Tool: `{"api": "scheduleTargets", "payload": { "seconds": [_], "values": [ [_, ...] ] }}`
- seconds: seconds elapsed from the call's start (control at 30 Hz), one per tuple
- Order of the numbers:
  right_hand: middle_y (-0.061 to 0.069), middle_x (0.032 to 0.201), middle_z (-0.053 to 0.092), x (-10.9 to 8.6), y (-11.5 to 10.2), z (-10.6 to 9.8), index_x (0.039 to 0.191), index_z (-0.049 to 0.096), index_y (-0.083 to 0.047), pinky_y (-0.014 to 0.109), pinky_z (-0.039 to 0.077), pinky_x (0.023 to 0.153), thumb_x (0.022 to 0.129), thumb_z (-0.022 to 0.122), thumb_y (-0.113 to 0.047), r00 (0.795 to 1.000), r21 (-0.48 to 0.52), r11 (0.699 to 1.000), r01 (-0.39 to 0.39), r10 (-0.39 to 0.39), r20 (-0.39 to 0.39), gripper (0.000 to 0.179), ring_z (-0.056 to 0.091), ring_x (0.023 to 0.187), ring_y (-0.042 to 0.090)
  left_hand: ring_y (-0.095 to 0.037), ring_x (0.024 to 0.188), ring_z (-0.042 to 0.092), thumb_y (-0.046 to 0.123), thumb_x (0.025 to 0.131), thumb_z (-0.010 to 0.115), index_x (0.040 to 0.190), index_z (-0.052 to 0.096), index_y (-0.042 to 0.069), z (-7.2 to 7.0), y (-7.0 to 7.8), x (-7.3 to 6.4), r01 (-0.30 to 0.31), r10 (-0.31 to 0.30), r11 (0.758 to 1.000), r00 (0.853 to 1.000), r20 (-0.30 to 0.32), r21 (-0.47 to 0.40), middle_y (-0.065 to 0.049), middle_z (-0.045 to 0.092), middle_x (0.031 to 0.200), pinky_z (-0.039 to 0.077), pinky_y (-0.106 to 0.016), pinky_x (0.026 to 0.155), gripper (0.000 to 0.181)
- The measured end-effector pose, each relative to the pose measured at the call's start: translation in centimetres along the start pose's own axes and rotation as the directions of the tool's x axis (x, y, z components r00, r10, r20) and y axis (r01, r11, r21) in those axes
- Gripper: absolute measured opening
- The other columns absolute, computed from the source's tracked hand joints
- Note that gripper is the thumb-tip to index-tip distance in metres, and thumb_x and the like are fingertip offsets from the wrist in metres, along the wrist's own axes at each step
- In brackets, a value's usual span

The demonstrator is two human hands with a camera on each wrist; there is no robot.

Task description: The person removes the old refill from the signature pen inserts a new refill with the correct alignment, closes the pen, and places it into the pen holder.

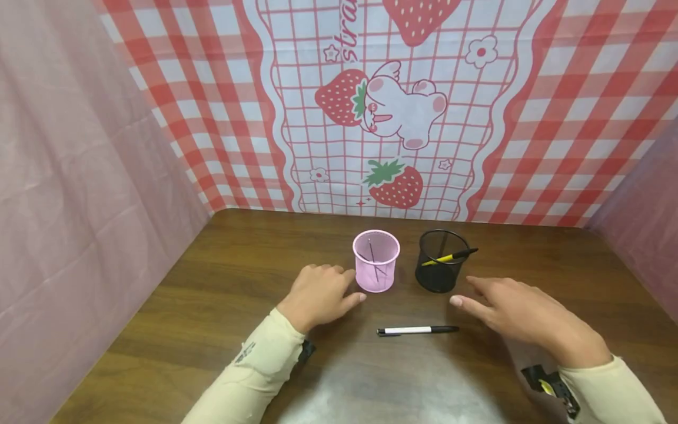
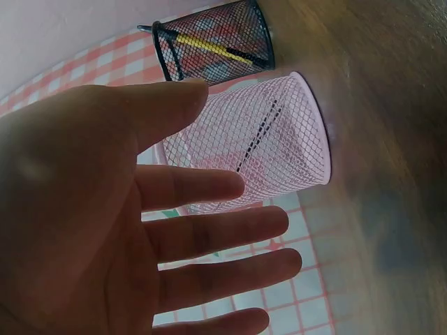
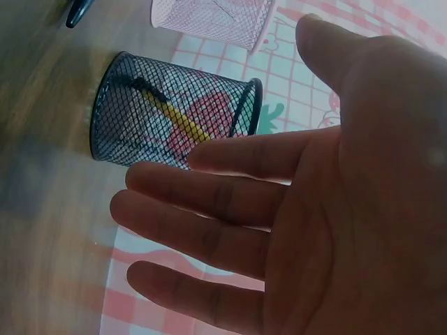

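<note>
A pink mesh pen cup (image 1: pixel 365 281) stands upright on the table, with thin dark sticks (image 1: pixel 373 253) leaning inside. My left hand (image 1: pixel 320 294) is just left of it, fingers spread and relaxed, holding nothing. To the right stands a black mesh pen cup (image 1: pixel 435 281). A yellow and black pen (image 1: pixel 450 257) slants in it, its black end poking past the rim. Beside that cup, on the right, my right hand (image 1: pixel 521 309) reaches inward with straight, parted fingers and no object in it. In front of both cups lies a white pen with black ends (image 1: pixel 415 331).
The brown wooden table (image 1: pixel 222 282) ends at a checked strawberry cloth (image 1: pixel 392 176) hanging behind it. Pink curtains (image 1: pixel 106 176) hang at both sides. Dark wrist devices (image 1: pixel 553 386) are strapped at the sleeves.
</note>
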State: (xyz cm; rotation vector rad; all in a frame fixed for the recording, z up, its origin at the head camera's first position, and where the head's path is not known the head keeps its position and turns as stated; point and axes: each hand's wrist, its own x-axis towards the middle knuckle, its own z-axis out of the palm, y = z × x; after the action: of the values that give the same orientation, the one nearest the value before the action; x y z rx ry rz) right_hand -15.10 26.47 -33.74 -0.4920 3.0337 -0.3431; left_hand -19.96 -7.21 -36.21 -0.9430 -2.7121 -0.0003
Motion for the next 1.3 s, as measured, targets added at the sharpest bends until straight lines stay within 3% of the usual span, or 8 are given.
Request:
{"api": "scheduleTargets", "payload": {
  "seconds": [0.33, 0.5, 0.77, 1.13, 1.3],
  "values": [
    [0.017, 0.117, 0.069, 0.4, 0.1, 0.7, 0.133, 0.060, 0.000, 0.060, 0.049, 0.085, 0.095, 0.059, -0.059, 0.998, -0.023, 0.998, 0.066, -0.066, -0.016, 0.070, 0.066, 0.107, 0.038, -0.021, 0.074, 0.068, 0.054, 0.095, 0.059, 0.099, 0.069, 0.018, 0.4, 0.9, 0.3, -0.048, 0.048, 0.999, 0.999, 0.021, 0.007, 0.001, 0.068, 0.084, 0.050, -0.039, 0.058, 0.038],
    [0.015, 0.116, 0.069, 0.5, -0.3, 1.1, 0.132, 0.062, -0.002, 0.059, 0.050, 0.086, 0.094, 0.062, -0.056, 0.996, -0.019, 0.996, 0.088, -0.088, -0.009, 0.066, 0.066, 0.107, 0.036, -0.019, 0.067, 0.065, 0.053, 0.095, 0.059, 0.088, 0.067, 0.020, 0.8, 1.5, 0.4, -0.086, 0.087, 0.996, 0.996, 0.025, -0.023, 0.003, 0.064, 0.076, 0.047, -0.037, 0.053, 0.035],
    [0.007, 0.109, 0.071, 0.6, -0.9, 1.6, 0.128, 0.065, -0.006, 0.056, 0.052, 0.079, 0.093, 0.065, -0.052, 0.994, -0.017, 0.994, 0.106, -0.106, -0.003, 0.058, 0.067, 0.100, 0.029, -0.017, 0.060, 0.061, 0.052, 0.094, 0.062, 0.078, 0.062, 0.022, 1.4, 2.6, 0.6, -0.139, 0.139, 0.990, 0.990, -0.027, -0.009, 0.007, 0.057, 0.068, 0.044, -0.035, 0.048, 0.034],
    [-0.003, 0.099, 0.069, 0.9, -1.3, 2.3, 0.125, 0.067, -0.011, 0.051, 0.053, 0.075, 0.094, 0.066, -0.049, 0.992, -0.018, 0.992, 0.126, -0.126, 0.026, 0.050, 0.067, 0.093, 0.021, -0.010, 0.065, 0.063, 0.045, 0.093, 0.065, 0.085, 0.069, 0.026, 2.4, 4.3, 0.8, -0.246, 0.242, 0.968, 0.967, -0.079, -0.043, 0.012, 0.063, 0.076, 0.048, -0.032, 0.053, 0.021],
    [-0.003, 0.102, 0.070, 0.9, -1.5, 2.5, 0.125, 0.068, -0.012, 0.052, 0.053, 0.076, 0.094, 0.066, -0.047, 0.991, -0.016, 0.991, 0.134, -0.133, 0.034, 0.046, 0.067, 0.095, 0.022, -0.009, 0.068, 0.061, 0.046, 0.091, 0.067, 0.087, 0.070, 0.026, 2.9, 5.1, 0.8, -0.296, 0.294, 0.955, 0.951, -0.091, -0.008, 0.012, 0.060, 0.077, 0.047, -0.029, 0.056, 0.021]
  ]
}}
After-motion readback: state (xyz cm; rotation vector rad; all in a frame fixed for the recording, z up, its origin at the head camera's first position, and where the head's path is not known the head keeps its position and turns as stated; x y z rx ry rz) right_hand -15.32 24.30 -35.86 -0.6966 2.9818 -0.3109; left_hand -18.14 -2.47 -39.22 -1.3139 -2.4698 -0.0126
